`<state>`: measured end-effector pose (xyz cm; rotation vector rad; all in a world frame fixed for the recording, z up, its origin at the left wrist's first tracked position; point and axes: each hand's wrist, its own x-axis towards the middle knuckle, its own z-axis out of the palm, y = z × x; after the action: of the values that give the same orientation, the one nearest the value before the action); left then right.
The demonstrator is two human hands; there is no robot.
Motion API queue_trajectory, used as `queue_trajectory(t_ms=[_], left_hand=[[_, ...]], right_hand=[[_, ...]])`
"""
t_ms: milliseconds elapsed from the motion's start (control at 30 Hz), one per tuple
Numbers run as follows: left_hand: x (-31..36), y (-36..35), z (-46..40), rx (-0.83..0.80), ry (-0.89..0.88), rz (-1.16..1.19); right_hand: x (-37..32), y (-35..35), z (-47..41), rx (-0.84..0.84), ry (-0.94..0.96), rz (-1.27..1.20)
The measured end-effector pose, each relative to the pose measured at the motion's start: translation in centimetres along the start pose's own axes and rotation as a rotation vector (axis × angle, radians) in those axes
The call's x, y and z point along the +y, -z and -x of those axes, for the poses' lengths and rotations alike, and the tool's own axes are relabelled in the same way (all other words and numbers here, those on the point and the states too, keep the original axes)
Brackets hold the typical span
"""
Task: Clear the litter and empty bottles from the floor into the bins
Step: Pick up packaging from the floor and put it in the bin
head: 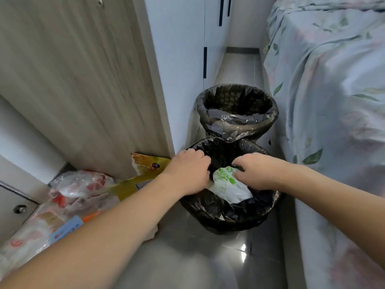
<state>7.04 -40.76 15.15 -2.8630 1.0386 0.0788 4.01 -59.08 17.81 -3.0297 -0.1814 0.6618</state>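
Both our hands are over the near bin (229, 213), which is black-lined. Our left hand (188, 171) has fingers curled over the liner at the bin's left rim; whether it actually grips the liner, we can't tell. Our right hand (253, 171) pinches the white-and-green plastic bag (228, 184), which sits inside the near bin. The far bin (237, 110) stands just behind, touching. Wrappers (83, 184) and a yellow packet (143, 170) lie on the floor (198, 257) to the left, by the wooden panel (73, 80). A floral bedsheet (333, 101) hangs on the right.

A glossy grey tiled floor (208, 257) reflects a bright light. To the left stands a pale wood-grain cabinet (73, 80) beside a white wall (177, 59). On the right, a floral bedsheet (333, 80) hangs down over a bed.
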Motion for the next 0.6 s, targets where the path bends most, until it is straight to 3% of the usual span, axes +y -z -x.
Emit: queue_trajectory(t_ms=[67, 167, 300, 400, 533, 600], left_hand=[[-2.5, 0.1, 3.5, 0.199, 0.02, 0.033], [-6.7, -1.0, 8.9, 0.351, 0.067, 0.078], [-12.2, -4.1, 16.5, 0.3, 0.199, 0.114], [-15.7, -9.1, 23.2, 0.045, 0.383, 0.257], [-19.4, -15.9, 32.5, -0.832, 0.713, 0.277], [-20.3, -18.0, 35.9, -1.04, 0.846, 0.204]], right_hand=[[-1.8, 0.1, 0.9, 0.096, 0.01, -0.04], [-6.2, -0.4, 1.8, 0.265, 0.129, -0.037], [-15.7, -1.6, 1.4, 0.41, 0.399, -0.016], [-23.5, -4.3, -0.7, 0.208, 0.588, 0.08], [-30.3, -11.1, -4.7, -0.306, 0.534, 0.183], [-31.5, -14.9, -6.6, -0.356, 0.467, 0.253]])
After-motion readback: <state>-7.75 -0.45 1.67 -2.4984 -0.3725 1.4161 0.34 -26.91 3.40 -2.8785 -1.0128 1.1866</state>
